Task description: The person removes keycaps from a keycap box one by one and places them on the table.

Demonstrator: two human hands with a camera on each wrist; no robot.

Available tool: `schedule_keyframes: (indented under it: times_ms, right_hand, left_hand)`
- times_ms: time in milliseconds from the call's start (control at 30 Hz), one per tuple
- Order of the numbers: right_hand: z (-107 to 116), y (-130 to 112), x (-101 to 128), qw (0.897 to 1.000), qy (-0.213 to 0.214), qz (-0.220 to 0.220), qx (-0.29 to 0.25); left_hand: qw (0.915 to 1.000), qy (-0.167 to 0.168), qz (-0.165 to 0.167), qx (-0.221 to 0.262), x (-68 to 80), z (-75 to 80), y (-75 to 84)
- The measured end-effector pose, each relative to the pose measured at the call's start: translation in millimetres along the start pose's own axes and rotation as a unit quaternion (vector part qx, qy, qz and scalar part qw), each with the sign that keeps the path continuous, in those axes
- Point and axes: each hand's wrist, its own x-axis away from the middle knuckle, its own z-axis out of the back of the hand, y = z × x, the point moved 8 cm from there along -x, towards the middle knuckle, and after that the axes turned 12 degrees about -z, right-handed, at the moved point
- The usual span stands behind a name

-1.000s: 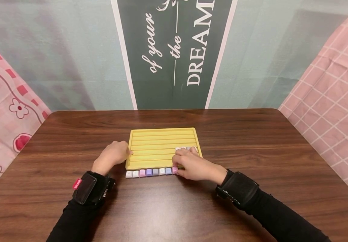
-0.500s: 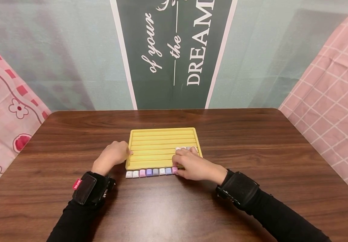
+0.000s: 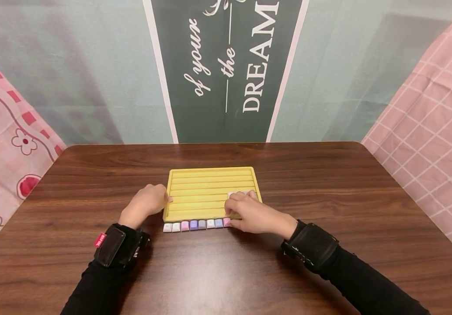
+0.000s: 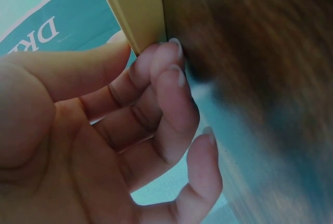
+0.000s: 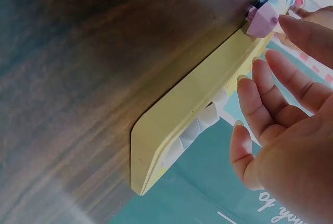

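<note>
Wooden bench (image 3: 328, 183), yellow tray (image 3: 198, 188), keycap row (image 3: 202, 225)

Left hand (image 3: 147, 202) clamps the tray at nine o'clock; right hand (image 3: 251, 215) has its grip apart, thumb seemingly touching the pink keycap (image 3: 227, 222) at five. Likely straightening the row; next calls for gentle pressure.

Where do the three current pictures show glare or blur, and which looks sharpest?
Head view: sharpest overall, with a pale glare patch on the near part of the brown table; left wrist view: the left hand is fairly clear, the table beyond it smeared and out of focus; right wrist view: the table looks soft and streaky, with faint glare at lower left.
</note>
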Motion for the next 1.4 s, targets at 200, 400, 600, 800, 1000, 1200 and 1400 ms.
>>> schedule_keyframes:
  times_ms: [200, 400, 600, 800, 1000, 1200, 1400]
  right_hand:
    - [3.9, 1.8, -1.6, 1.000, 0.005, -0.009, -0.009]
    - [8.5, 4.9, -3.4, 1.000, 0.020, -0.008, -0.018]
    - [12.5, 10.6, -6.6, 0.999, 0.045, -0.012, -0.018]
    - [14.9, 15.4, -9.5, 0.998, 0.056, -0.018, -0.016]
    - [15.9, 17.9, -11.7, 0.998, 0.060, -0.028, -0.018]
    - [17.7, 20.1, -14.6, 0.997, 0.068, -0.035, -0.011]
    - [19.3, 23.7, -19.0, 0.996, 0.068, -0.053, -0.011]
  left_hand:
    - [1.0000, -0.001, -0.006, -0.002, 1.0, 0.0, 2.0]
    - [1.0000, -0.002, -0.004, -0.002, 0.3, -0.4, 1.3]
    - [1.0000, 0.001, -0.003, -0.001, 0.4, 0.1, 1.1]
    - [1.0000, 0.002, -0.003, 0.000, 0.1, 0.0, 0.3]
    - [1.0000, 0.005, -0.006, -0.002, -0.1, -0.5, 0.6]
    - [1.0000, 0.002, -0.005, -0.001, -1.3, -0.2, -0.9]
    - [1.0000, -0.003, 0.000, -0.001, -2.5, -0.3, -2.7]
